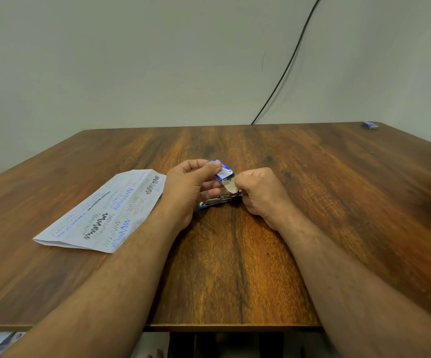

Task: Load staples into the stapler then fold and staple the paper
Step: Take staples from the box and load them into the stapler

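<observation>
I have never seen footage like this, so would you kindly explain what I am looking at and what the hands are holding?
There is one picture, taken by a wide-angle camera worn on a person's head, looking down at their own bare hands over a wooden table. The left hand holds a small blue staple box. The right hand pinches the box's opened flap. Just below the hands lies the metal stapler. To the left lies a folded sheet of scribbled paper. Another small blue box sits at the far right corner.

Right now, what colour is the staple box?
Blue and white, with a plain brown open flap; the box shows in the head view, held by the left hand.
</observation>
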The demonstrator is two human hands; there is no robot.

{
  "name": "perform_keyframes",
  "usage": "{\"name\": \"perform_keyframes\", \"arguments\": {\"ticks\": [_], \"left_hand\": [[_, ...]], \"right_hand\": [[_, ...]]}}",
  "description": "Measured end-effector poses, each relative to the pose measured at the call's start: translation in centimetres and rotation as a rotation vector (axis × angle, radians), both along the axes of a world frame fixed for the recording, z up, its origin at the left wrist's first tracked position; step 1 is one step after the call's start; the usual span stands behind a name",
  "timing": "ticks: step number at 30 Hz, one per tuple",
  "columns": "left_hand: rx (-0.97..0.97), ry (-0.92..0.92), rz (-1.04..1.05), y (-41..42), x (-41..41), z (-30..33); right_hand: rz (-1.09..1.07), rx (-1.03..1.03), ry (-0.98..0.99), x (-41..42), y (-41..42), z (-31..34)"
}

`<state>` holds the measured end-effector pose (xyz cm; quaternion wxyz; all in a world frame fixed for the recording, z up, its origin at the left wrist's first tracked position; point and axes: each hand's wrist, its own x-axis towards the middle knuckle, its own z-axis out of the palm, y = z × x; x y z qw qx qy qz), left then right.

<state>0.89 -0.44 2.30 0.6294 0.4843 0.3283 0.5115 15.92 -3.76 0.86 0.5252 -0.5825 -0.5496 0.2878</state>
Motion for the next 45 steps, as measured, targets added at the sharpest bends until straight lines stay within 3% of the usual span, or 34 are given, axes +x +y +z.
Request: {"name": "perform_keyframes", "arguments": {"ticks": [2, 6, 12, 18, 29, 40, 45], "left_hand": [[-0.019, -0.004, 0.021, 0.1, -0.1, 0.0], [-0.043, -0.008, 0.035, 0.2, -0.2, -0.1], [-0.076, 0.012, 0.017, 0.3, -0.3, -0.2], [-0.065, 0.022, 0.045, 0.5, -0.2, -0.4], [-0.086, 0.012, 0.067, 1.1, -0.3, -0.5], [-0.002, 0.124, 0.073, 1.5, -0.2, -1.2], [0.018, 0.148, 0.064, 0.9, -0.1, -0.8]], "right_hand": [[0.016, -0.024, -0.085, 0.0, -0.3, 0.1], [0.005, 0.007, -0.031, -0.2, -0.3, 0.1], [-0.006, 0.017, -0.101, -0.1, -0.1, -0.3], [-0.039, 0.030, 0.066, -0.3, -0.8, 0.1], [-0.150, 0.194, -0.084, -0.6, -1.7, 0.4], [-0.070, 0.251, -0.077, -0.9, -2.6, 0.9], [-0.065, 0.319, -0.322, -1.1, -2.3, 0.5]]}}
